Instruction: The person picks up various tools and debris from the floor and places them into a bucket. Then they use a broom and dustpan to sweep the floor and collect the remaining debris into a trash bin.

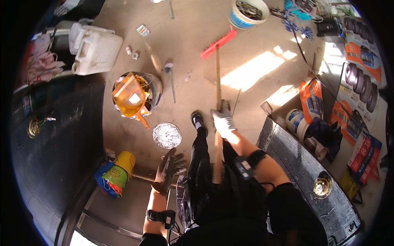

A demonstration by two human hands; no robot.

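My right hand (pixel 223 119), in a grey-and-white glove, is closed around the wooden handle of a broom (pixel 218 77). The broom's red bristle head (pixel 219 42) lies towards the top of the view on the concrete floor, and the handle's near end reaches back over my legs. My left hand (pixel 170 167), in a dark glove, is held out low with its fingers apart and nothing in it. Beyond it is a round patterned metal cover (pixel 167 135) in the floor. Left of the broom, an orange plastic dustpan (pixel 130 97) rests on top of a full black bin (pixel 157 89).
A white jerrycan (pixel 100 52) stands at upper left, a bucket of metal parts (pixel 247 23) at the top. Dark doors flank me, left (pixel 61 138) and right (pixel 295 163). Coloured bags (pixel 117 178) lie by the left door. A long-handled tool (pixel 172 86) lies near the bin.
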